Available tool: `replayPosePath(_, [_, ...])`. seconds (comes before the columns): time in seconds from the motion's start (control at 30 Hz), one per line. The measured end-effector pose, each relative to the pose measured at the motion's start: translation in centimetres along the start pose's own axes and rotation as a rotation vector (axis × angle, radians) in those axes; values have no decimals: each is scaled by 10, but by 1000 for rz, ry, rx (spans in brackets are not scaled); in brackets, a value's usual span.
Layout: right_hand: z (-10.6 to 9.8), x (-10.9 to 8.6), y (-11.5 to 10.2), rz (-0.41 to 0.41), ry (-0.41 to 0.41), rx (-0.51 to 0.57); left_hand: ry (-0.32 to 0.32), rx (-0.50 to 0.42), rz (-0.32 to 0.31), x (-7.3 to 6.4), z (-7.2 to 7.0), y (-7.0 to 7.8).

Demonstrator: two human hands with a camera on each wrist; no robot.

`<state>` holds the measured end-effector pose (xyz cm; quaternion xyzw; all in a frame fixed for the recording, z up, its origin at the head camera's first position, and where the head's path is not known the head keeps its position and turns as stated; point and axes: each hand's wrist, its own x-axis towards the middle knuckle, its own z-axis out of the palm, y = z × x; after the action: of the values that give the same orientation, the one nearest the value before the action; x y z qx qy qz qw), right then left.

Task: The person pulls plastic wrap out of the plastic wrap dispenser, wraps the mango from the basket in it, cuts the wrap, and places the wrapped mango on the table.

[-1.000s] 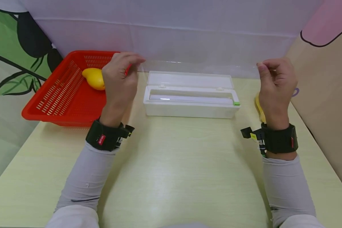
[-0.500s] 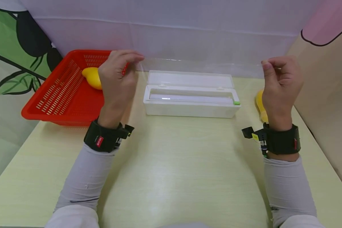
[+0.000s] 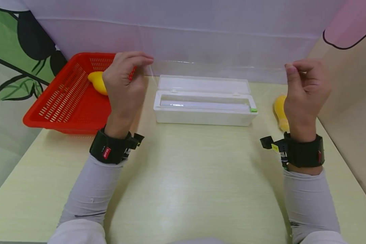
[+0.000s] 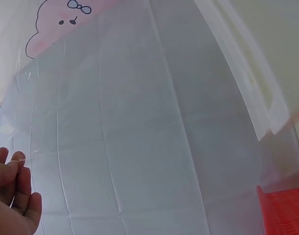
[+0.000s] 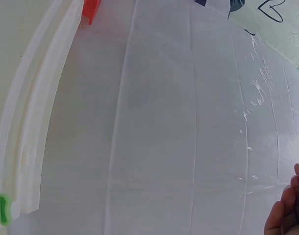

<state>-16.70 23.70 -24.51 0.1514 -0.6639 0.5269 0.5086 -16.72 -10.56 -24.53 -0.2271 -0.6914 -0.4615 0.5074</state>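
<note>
A sheet of clear plastic film (image 3: 183, 62) spans the space between both raised hands in the head view, mostly visible by its shiny edge. My left hand (image 3: 123, 79) pinches its left corner between thumb and fingers, in front of the red basket's right side. At the other end my right hand (image 3: 306, 88) pinches the right corner with thumb and forefinger. Below and between them stands a white cling film box (image 3: 201, 117), its lid (image 3: 202, 84) raised, with a green piece (image 3: 253, 110) at the right end. Glints on the film show in both wrist views.
A red basket (image 3: 64, 123) stands at the left with a yellow, lemon-like object (image 3: 97, 82) inside, partly behind my left hand. Another yellow, elongated object (image 3: 280, 112) lies on the table (image 3: 195, 176) beside my right wrist. A printed cloth (image 3: 219, 20) hangs behind.
My right hand has moved right and slightly up, and my left hand slightly left and up. The film now spans wider between them. The box has stayed put.
</note>
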Motion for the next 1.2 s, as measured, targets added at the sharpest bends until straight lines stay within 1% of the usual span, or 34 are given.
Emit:
replayPosePath(0.23, [-2,1,-3,0,23,24,20,5,23,1,0,5])
replayPosePath(0.5, [-4,3,-9,7,67,109,47,-20,32,3,0,10])
replayPosePath(0.73, [-4,2,-18,23,90,142,67,-33,41,3,0,14])
replayPosePath(0.87, [-4,3,-22,32,108,145,83,-45,45,5,-1,17])
replayPosePath(1.1, [-6,5,-21,6,104,74,111,-53,56,6,-1,23])
replayPosePath(1.2, [-7,6,-23,4,105,68,116,-53,53,6,-1,25])
